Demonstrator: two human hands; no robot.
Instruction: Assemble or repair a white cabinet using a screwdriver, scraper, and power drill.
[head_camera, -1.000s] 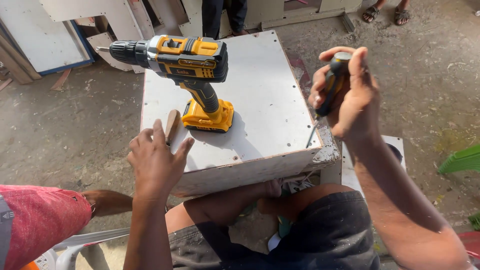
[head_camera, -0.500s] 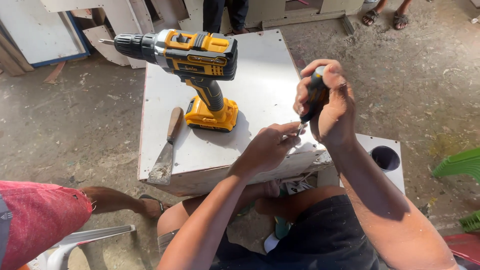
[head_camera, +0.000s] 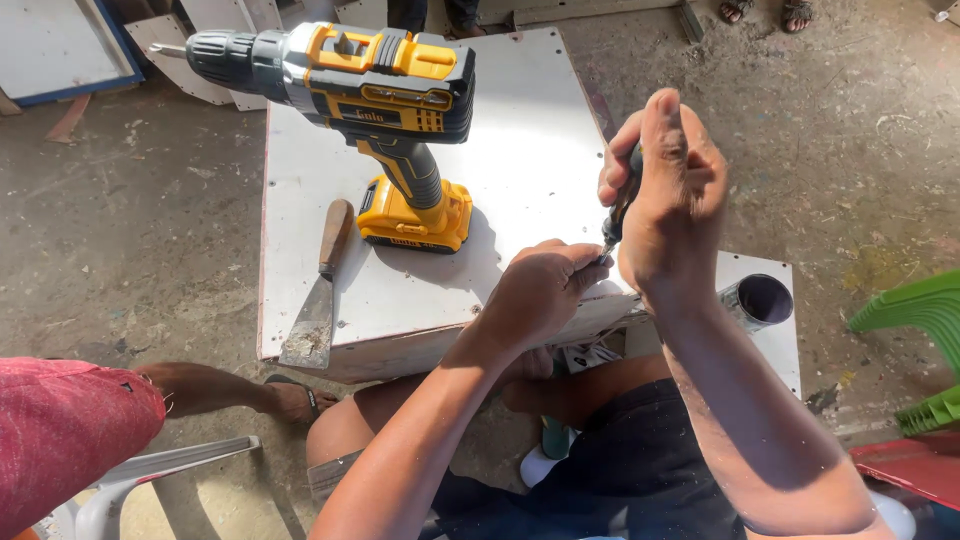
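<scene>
- Your right hand (head_camera: 668, 190) is wrapped tight round the dark handle of a screwdriver (head_camera: 622, 205), held almost upright, tip pointing down at the near right corner of the white board (head_camera: 520, 150) that serves as your table.
- Your left hand (head_camera: 540, 290) is pinched narrow at the screwdriver's tip, fingertips closed as if on a small screw; the screw itself is too small to see, so I cannot tell whether you hold one.
- By my reading, you are at the seating stage: steadying the tip before the turning starts.
- The next move calls for the shaft to stand square to the board and for steady downward pressure before your left fingers let go.
- The yellow and black cordless drill (head_camera: 370, 110) stands on its battery at about 10 o'clock from your hands, untouched.
- A wooden-handled scraper (head_camera: 318, 295) lies at 9 o'clock, near the board's left edge.
- A dark open tube (head_camera: 757, 302) rests at 3 o'clock, just beside your right wrist.
</scene>
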